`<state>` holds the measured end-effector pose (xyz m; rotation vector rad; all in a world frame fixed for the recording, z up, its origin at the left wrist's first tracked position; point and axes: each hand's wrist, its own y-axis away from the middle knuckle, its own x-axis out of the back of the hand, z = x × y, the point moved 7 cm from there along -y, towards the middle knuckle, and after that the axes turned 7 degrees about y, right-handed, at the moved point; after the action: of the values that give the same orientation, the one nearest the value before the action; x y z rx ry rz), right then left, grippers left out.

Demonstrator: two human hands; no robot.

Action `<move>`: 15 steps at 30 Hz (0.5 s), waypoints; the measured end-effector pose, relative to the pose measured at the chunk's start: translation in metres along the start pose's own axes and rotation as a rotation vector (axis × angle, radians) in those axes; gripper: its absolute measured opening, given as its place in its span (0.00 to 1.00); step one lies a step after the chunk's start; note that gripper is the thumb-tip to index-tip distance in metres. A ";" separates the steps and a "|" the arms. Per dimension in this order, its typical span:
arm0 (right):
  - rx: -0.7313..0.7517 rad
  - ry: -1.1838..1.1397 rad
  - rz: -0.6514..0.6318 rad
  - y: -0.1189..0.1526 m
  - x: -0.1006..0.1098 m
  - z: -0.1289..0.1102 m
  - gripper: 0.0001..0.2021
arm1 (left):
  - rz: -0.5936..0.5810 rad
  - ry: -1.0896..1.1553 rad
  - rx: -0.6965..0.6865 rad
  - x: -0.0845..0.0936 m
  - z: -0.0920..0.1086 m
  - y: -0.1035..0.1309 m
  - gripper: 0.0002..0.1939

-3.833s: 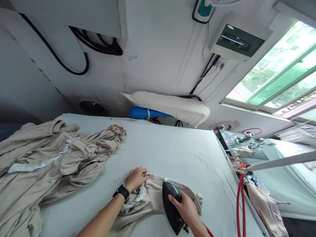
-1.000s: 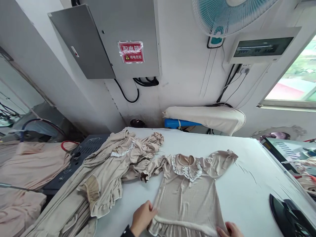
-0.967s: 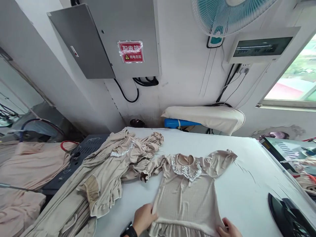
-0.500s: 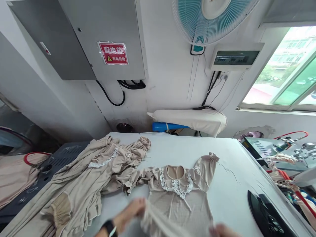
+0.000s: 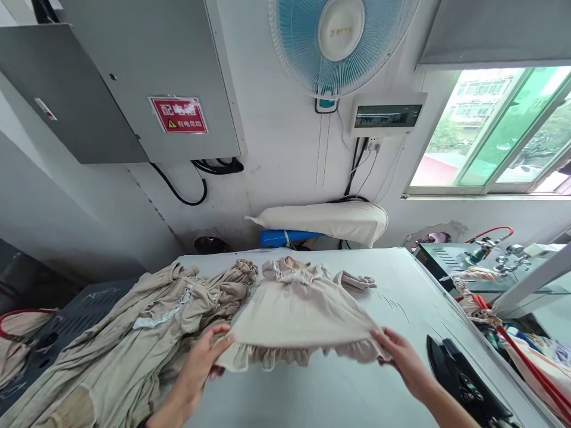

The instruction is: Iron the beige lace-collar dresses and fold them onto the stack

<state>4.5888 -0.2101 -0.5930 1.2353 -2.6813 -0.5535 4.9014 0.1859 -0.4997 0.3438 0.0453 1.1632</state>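
Observation:
A small beige ruffle-hemmed dress (image 5: 298,315) with a lace-trimmed collar is spread in front of me, its neckline toward the wall. My left hand (image 5: 203,359) pinches the left corner of the hem, and my right hand (image 5: 399,356) grips the right corner. Between them the hem is stretched wide and looks slightly raised above the white table (image 5: 285,395). One sleeve lies out to the right; the other is mostly hidden. Just left of the dress is a heap of similar beige garments (image 5: 129,339), some with white lace.
A black iron (image 5: 466,380) rests on the table's right side. Beyond the right edge are a metal machine (image 5: 482,261) with valves and red hoses. A padded pressing board (image 5: 321,220) lies behind the table, below a fan (image 5: 341,35) and a grey electrical box (image 5: 165,65).
The hem has been drawn out flat and wide between my hands, and the dress now lies farther toward the wall. My right hand has come more fully into view. The camera view has shifted.

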 end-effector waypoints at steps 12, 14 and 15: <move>0.374 1.175 0.117 0.088 -0.007 0.163 0.12 | -0.310 -0.919 -0.472 -0.049 -0.177 0.076 0.14; 0.585 1.244 -0.116 0.097 -0.047 0.157 0.19 | -0.579 -1.002 -0.672 -0.095 -0.182 0.100 0.22; 0.641 1.264 -0.183 0.098 -0.063 0.155 0.24 | -0.681 -1.035 -0.734 -0.117 -0.187 0.107 0.24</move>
<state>4.5184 -0.0622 -0.6967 1.2754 -1.6265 0.8847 4.7199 0.1626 -0.6628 0.2054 -1.0663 0.1801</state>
